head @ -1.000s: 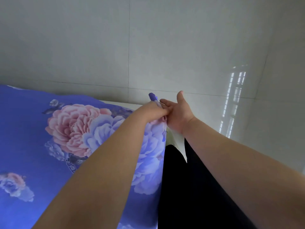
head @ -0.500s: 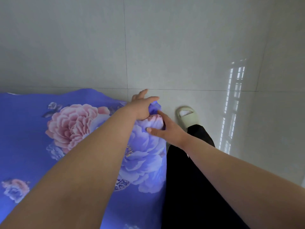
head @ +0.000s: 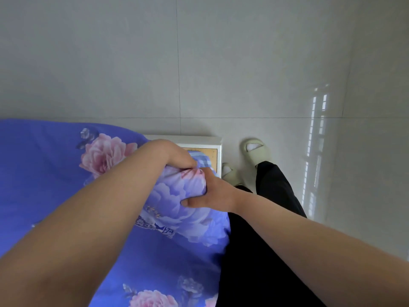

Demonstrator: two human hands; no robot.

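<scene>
- Sheet (head: 44,173), one: blue with a flower print, spread over the bed on the left of the view. Its near corner is bunched into a bulge at the bed's corner, between the two hands.
- Left hand (head: 174,155), one: fingers curled down and gripping the gathered cloth at the top of the bulge.
- Right hand (head: 213,194), one: fingers over the top, thumb stretched along the lilac bloom — it holds the bulge from the side, just beside the left hand.
- Printed blooms: one large lilac bloom (head: 181,216) under the right hand; two pink blooms plainly shown, one (head: 104,151) left of the left forearm, one (head: 152,298) at the lower edge.
- Mattress corner (head: 204,160), one: checked cloth, bare just beyond the fingers.
- Bed frame (head: 199,139), one white corner, around the mattress.
- Slippers, two — pale; one (head: 254,150) on the floor (head: 243,63), one (head: 228,171) close against the frame.
- Trousers (head: 254,251): black, beside the sheet's edge.
</scene>
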